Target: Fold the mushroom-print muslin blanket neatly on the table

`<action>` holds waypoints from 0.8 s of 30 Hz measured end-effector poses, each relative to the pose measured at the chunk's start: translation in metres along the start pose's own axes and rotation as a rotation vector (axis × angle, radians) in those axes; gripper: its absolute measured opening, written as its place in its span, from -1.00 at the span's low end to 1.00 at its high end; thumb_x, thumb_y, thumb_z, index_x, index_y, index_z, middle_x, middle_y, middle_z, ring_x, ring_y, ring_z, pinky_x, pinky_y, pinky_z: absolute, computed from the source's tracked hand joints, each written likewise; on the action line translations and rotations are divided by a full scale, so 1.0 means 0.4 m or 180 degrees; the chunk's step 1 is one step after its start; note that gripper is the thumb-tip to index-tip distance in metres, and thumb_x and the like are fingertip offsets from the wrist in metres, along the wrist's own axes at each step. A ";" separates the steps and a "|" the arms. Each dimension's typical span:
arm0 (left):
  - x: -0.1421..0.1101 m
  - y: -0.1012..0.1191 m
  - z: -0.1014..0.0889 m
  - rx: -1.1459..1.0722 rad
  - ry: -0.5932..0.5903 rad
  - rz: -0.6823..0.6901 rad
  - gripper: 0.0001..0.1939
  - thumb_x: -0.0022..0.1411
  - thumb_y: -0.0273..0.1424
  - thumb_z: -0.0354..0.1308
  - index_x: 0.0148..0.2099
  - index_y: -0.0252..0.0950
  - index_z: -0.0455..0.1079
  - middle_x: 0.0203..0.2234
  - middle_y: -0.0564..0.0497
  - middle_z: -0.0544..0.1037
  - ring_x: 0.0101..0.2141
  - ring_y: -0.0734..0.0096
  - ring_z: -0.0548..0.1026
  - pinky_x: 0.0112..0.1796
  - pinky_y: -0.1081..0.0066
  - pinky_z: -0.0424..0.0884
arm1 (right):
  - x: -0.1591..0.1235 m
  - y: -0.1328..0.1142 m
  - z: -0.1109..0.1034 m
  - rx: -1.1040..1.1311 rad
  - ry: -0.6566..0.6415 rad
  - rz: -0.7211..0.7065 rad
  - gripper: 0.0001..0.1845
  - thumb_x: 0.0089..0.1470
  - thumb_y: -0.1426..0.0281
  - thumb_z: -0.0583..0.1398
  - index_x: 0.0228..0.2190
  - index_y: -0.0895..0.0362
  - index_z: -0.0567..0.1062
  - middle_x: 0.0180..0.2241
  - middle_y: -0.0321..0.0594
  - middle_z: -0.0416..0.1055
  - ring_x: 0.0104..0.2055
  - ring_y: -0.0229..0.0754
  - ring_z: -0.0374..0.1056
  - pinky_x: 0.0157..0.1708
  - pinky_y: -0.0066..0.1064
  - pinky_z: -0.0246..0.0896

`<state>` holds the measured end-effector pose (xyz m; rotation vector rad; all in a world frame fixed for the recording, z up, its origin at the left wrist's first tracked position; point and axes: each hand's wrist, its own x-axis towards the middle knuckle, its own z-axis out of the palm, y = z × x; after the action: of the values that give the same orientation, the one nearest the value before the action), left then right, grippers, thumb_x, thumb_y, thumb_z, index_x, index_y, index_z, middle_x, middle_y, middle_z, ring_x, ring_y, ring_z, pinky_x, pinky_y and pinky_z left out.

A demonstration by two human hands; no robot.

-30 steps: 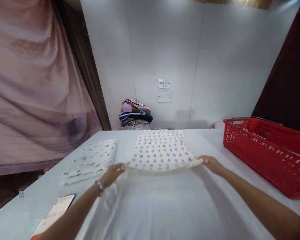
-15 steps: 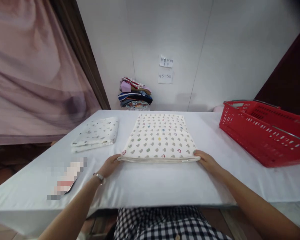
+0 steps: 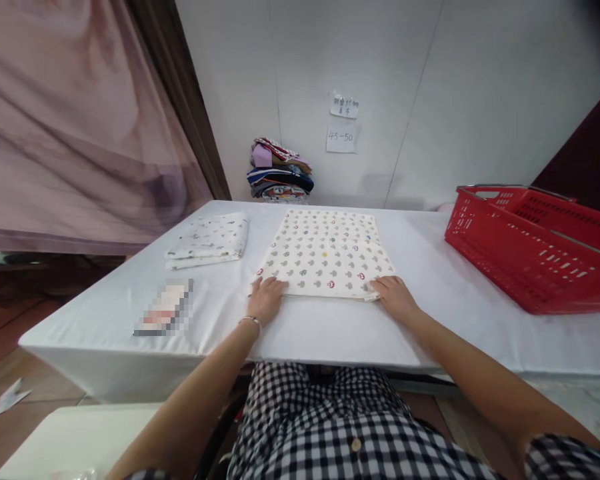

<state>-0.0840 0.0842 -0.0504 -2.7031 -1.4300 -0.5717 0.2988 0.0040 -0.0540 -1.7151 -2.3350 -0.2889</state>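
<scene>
A white cloth point(image 3: 325, 250) printed with small grey and coloured mushrooms lies flat and folded on the white-covered table point(image 3: 330, 337). My left hand point(image 3: 267, 297) rests on its near left corner, palm down with the fingers spread. On the near right corner lies my right hand point(image 3: 394, 295), its fingers stretched over the edge and the thumb side hidden. Both hands press on the fabric rather than grip it. To the left sits another folded white cloth point(image 3: 210, 237) with a sparse dark print.
A red plastic basket point(image 3: 525, 257) stands on the right side of the table. A pixelated phone-like object point(image 3: 165, 307) lies near the left front. Folded fabrics are stacked point(image 3: 280, 173) by the back wall, below two paper signs point(image 3: 343, 137). A pale stool point(image 3: 75, 440) is at lower left.
The near edge of the mushroom-print cloth was held raised at both corners; it came down onto the table. My hands have since moved from gripping the corners to lying on top. The view tilted downward.
</scene>
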 end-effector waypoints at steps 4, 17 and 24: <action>0.047 0.079 0.028 0.0010 -0.0014 0.0263 -0.62 0.14 -0.58 -0.09 -0.05 -0.24 0.39 -0.16 -0.12 0.51 -0.02 0.16 0.35 0.10 0.04 0.02 | 0.013 -0.034 0.003 -0.0157 -0.0060 0.0080 -0.59 0.00 0.62 0.00 -0.14 0.13 0.42 -0.18 -0.10 0.40 -0.13 -0.08 0.22 -0.13 -0.28 -0.03; 0.105 0.139 0.050 -0.0377 -0.0462 -0.0018 -0.66 0.18 -0.49 -0.07 -0.01 -0.24 0.35 -0.19 -0.10 0.49 -0.13 0.26 0.41 -0.09 0.30 0.26 | 0.044 0.003 -0.046 0.1015 -0.0794 0.0567 -0.73 0.10 0.39 0.02 -0.19 0.09 0.45 -0.19 -0.20 0.44 -0.17 -0.14 0.30 -0.24 -0.42 0.10; 0.102 0.143 0.050 -0.0359 -0.0485 -0.0344 -0.69 0.20 -0.45 -0.07 -0.02 -0.23 0.32 -0.22 -0.08 0.48 -0.21 0.28 0.43 -0.17 0.35 0.28 | 0.063 -0.056 -0.056 0.0457 -0.0970 0.0296 -0.73 0.09 0.43 0.04 -0.19 0.08 0.46 -0.22 -0.16 0.39 -0.16 -0.13 0.28 -0.27 -0.42 0.05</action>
<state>-0.0111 0.0874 -0.0472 -2.8246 -1.6366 -0.4743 0.2716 0.0139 -0.0257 -1.9009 -2.3978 0.1653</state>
